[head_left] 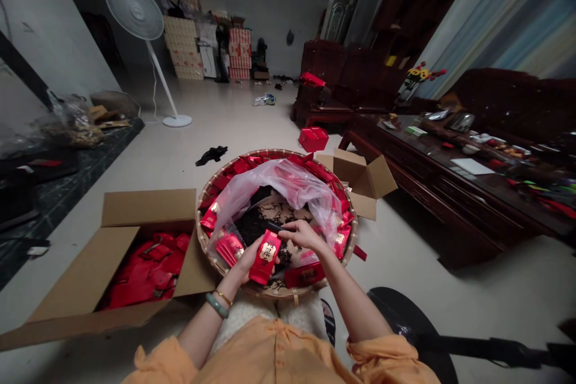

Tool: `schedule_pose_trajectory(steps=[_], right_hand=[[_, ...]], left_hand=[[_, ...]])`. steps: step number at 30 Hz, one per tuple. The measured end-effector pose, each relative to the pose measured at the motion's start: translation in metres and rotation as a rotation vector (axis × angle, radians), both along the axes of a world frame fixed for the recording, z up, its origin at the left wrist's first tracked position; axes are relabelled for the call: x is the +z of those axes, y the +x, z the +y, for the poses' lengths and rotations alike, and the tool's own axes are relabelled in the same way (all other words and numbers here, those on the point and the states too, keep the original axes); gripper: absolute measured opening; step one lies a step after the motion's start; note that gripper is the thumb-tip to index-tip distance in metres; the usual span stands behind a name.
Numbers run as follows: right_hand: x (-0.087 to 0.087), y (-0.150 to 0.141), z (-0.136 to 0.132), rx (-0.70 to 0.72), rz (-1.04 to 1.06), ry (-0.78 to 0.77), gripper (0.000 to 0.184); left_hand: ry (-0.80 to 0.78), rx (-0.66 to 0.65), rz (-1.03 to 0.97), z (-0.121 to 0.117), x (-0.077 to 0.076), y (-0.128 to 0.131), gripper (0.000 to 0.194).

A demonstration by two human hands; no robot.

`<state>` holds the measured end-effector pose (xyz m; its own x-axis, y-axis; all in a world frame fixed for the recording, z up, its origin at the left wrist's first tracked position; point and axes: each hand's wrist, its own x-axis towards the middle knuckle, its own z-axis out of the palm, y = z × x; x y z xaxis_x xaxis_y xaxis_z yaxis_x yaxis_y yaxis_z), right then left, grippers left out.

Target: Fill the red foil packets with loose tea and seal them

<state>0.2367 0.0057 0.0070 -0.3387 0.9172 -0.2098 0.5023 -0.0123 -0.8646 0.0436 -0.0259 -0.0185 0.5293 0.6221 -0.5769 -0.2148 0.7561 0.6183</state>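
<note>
My left hand [247, 263] is closed around a red packet [264, 258] with a gold label and dark lettering. At the packet's upper end, my right hand [302, 234] pinches a small black object [273, 227]; its kind is unclear. Both hands are over a round woven bamboo basket [354, 229]. Inside it, a translucent plastic bag [281, 175] lies open around dark, dry, leaf-like strips [252, 223]. More red packets [230, 248] are tucked around the bag along the basket's rim.
Left of the basket, an open cardboard box [81, 279] holds a pile of red pouches [150, 270]. Another open carton [360, 175] sits behind right, near a dark wooden table [418, 183]. A white fan [177, 120] stands farther off; a black round base [405, 330] is at lower right.
</note>
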Motion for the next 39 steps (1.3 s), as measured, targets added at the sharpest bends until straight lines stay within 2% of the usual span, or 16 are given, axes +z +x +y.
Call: schedule_pose_trajectory(steps=[5, 13, 20, 39], right_hand=[[-0.0021, -0.0001, -0.0005, -0.007, -0.012, 0.052, 0.037], [-0.0005, -0.0001, -0.0028, -0.01, -0.033, 0.021, 0.039], [0.0014, -0.0016, -0.0034, -0.015, -0.039, 0.069, 0.037], [0.0002, -0.0028, -0.0036, -0.01, -0.03, 0.038, 0.036]], left_hand=[[0.001, -0.011, 0.001, 0.0004, -0.0032, -0.0005, 0.059], [0.002, -0.014, 0.017, 0.0001, -0.0023, 0.0002, 0.061], [-0.002, -0.019, 0.016, -0.0011, -0.0025, -0.0007, 0.06], [-0.01, -0.011, 0.017, -0.0012, -0.0055, -0.0013, 0.061]])
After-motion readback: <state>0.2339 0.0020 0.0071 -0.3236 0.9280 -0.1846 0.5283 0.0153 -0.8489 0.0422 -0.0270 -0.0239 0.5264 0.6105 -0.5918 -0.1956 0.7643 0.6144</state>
